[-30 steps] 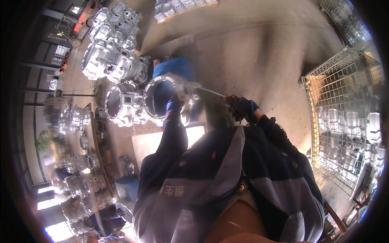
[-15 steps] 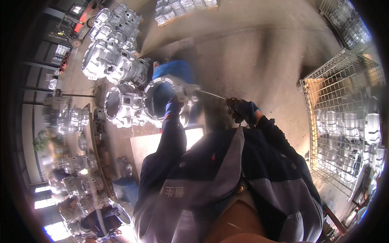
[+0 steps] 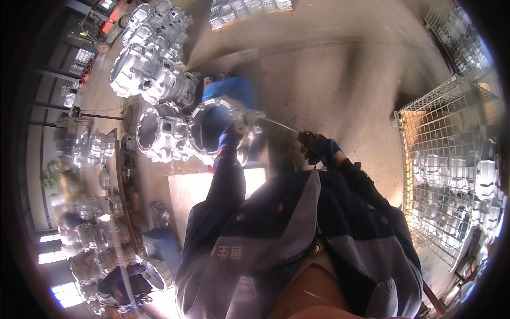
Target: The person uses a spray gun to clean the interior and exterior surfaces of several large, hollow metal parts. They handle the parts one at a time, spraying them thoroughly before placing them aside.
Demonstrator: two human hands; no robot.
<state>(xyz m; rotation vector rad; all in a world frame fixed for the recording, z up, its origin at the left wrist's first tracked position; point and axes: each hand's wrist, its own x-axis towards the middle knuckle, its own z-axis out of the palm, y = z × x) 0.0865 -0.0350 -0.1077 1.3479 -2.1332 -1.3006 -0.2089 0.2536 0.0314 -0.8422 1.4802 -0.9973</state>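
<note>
A silvery cast-metal housing with a large round flanged opening stands in front of me, left of centre. My left hand, in a blue glove, grips it at the near right of that opening; its fingertips are partly hidden. In my right hand, also gloved and closed, is the dark handle end of a tool with a long thin metal rod. The rod reaches leftward, its tip at the housing's right side. A second cast housing sits against the first one's left side.
More castings stand in a row at the far left, beside a blue barrel. At right is a wire mesh cage with metal parts. A pale board lies below my left arm. Another stack of castings sits far ahead.
The view has shifted slightly. My left hand keeps its place on the housing, and the rod tool stays in my right hand at almost the same spot.
</note>
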